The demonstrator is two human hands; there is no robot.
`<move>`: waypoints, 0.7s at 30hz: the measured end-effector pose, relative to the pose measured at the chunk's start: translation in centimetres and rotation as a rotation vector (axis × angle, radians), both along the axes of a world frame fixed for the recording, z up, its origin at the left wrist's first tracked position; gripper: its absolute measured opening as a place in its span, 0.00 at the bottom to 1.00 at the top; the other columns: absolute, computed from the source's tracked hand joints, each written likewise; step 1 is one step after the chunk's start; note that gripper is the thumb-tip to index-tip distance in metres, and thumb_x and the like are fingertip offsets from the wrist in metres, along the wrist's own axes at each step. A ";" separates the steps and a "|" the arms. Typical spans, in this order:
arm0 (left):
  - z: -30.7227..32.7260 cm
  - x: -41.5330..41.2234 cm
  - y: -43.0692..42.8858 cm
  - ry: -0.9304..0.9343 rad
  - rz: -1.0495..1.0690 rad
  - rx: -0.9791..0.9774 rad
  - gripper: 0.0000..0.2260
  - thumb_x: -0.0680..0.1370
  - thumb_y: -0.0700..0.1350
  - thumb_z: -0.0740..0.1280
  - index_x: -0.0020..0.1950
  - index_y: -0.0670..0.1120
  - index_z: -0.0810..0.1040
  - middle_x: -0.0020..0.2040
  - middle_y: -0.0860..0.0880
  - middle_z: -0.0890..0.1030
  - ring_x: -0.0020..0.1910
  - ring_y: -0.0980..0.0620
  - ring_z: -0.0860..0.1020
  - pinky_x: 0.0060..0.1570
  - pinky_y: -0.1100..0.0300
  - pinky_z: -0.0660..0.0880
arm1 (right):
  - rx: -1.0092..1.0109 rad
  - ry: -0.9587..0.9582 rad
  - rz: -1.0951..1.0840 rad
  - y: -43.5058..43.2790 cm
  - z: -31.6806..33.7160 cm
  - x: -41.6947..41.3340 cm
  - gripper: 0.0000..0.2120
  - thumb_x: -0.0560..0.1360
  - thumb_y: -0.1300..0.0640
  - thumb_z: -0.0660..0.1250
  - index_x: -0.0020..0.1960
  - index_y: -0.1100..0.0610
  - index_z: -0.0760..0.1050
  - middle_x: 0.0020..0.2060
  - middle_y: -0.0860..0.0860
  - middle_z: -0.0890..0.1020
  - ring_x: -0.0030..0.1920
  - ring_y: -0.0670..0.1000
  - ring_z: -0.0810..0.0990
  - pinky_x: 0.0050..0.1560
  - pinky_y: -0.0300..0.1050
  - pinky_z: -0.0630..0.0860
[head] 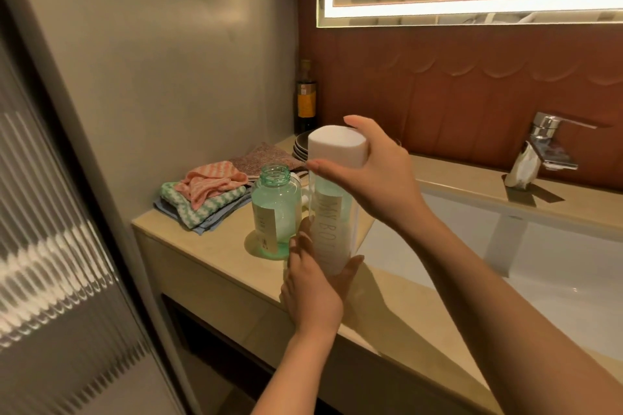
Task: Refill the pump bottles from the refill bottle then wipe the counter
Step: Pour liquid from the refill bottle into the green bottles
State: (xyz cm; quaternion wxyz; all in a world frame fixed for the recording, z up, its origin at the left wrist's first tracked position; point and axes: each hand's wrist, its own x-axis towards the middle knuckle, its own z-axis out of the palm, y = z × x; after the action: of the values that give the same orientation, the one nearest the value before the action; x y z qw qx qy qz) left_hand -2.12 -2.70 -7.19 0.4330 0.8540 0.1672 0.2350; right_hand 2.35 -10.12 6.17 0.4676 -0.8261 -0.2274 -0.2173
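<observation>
A tall clear refill bottle [332, 216] with a white cap [335, 146] and pale green liquid stands upright above the counter's front edge. My left hand [313, 286] grips its base from below. My right hand [381, 175] is wrapped around the white cap at the top. Just left of it stands a round green-tinted bottle [274, 212] with its neck open and no pump on it, partly filled with green liquid. A white part shows between the two bottles; I cannot tell what it is.
Folded cloths [205, 195] in pink, green and blue lie on the beige counter [215, 246] at the left, with a brown cloth and dark plates [300, 146] behind. A dark bottle [306, 101] stands in the corner. The white sink [556, 266] and chrome tap [547, 141] are to the right.
</observation>
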 end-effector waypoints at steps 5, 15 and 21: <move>0.5 -0.3 0.0 0.017 -0.025 0.004 0.44 0.69 0.66 0.66 0.77 0.48 0.54 0.76 0.51 0.60 0.72 0.46 0.64 0.65 0.47 0.66 | 0.131 0.064 0.084 -0.9 -2.9 -1.2 0.43 0.63 0.50 0.77 0.72 0.49 0.58 0.61 0.45 0.72 0.57 0.43 0.72 0.49 0.29 0.71; 0.4 -0.1 0.2 0.080 -0.071 0.083 0.44 0.70 0.58 0.72 0.77 0.47 0.50 0.77 0.50 0.57 0.73 0.46 0.62 0.65 0.49 0.65 | 0.084 0.221 0.043 -1.2 -8.0 -1.1 0.38 0.64 0.50 0.77 0.68 0.49 0.61 0.58 0.46 0.74 0.56 0.47 0.75 0.50 0.37 0.74; 0.2 0.2 0.3 0.112 -0.135 0.169 0.46 0.66 0.67 0.69 0.75 0.47 0.53 0.74 0.50 0.61 0.73 0.48 0.62 0.66 0.50 0.66 | 0.100 0.156 -0.003 -2.9 -7.8 -0.8 0.36 0.61 0.51 0.78 0.64 0.47 0.65 0.52 0.45 0.76 0.50 0.44 0.75 0.46 0.34 0.74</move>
State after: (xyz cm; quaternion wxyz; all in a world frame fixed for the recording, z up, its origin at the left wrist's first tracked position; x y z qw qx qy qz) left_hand -1.94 -2.36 -7.02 0.3643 0.9086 0.1129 0.1703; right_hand 1.57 -13.05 -1.60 0.5242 -0.8165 -0.1779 -0.1640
